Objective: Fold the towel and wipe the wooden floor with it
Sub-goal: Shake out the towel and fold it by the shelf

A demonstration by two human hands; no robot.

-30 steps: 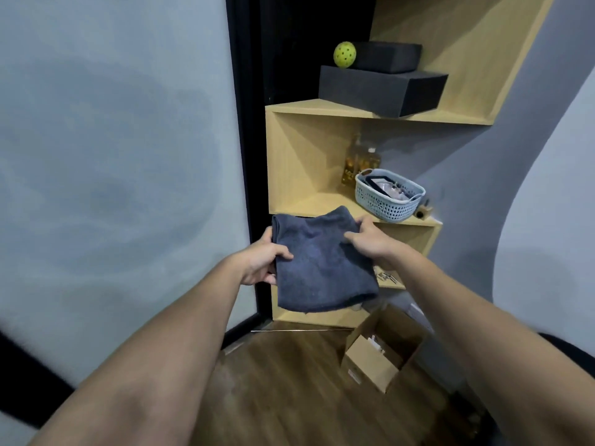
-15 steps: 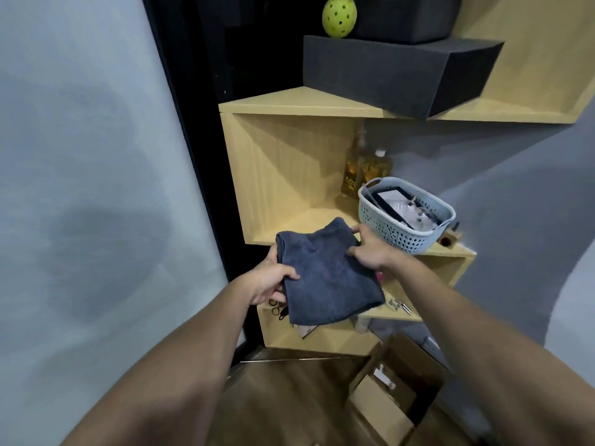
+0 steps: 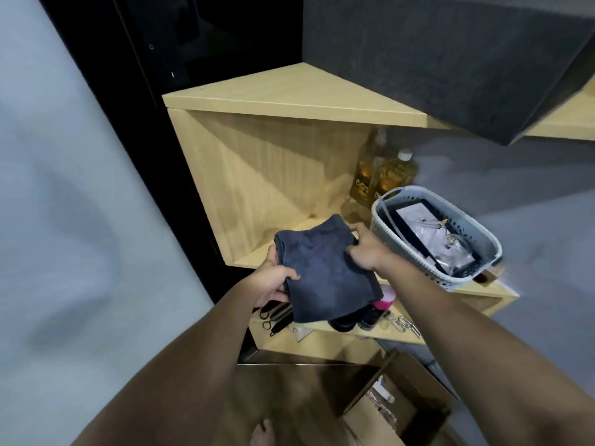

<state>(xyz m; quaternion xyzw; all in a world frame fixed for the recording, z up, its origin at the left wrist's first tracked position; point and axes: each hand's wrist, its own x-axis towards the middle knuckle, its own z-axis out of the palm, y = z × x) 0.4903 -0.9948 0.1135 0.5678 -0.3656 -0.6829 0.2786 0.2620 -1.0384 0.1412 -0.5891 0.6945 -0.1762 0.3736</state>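
the folded dark towel point(image 3: 325, 272) is held in the air in front of the wooden shelf point(image 3: 289, 101). the left hand point(image 3: 273, 281) grips its edge at 9 o'clock, thumb over the cloth; the right hand point(image 3: 363, 249) pinches the corner at 2 o'clock. a grey basket point(image 3: 483, 252) sits at 3 o'clock of the towel, two yellow bottles point(image 3: 386, 175) behind it, their labels too blurred to read. the floor point(image 3: 289, 397) lies at 6 o'clock.
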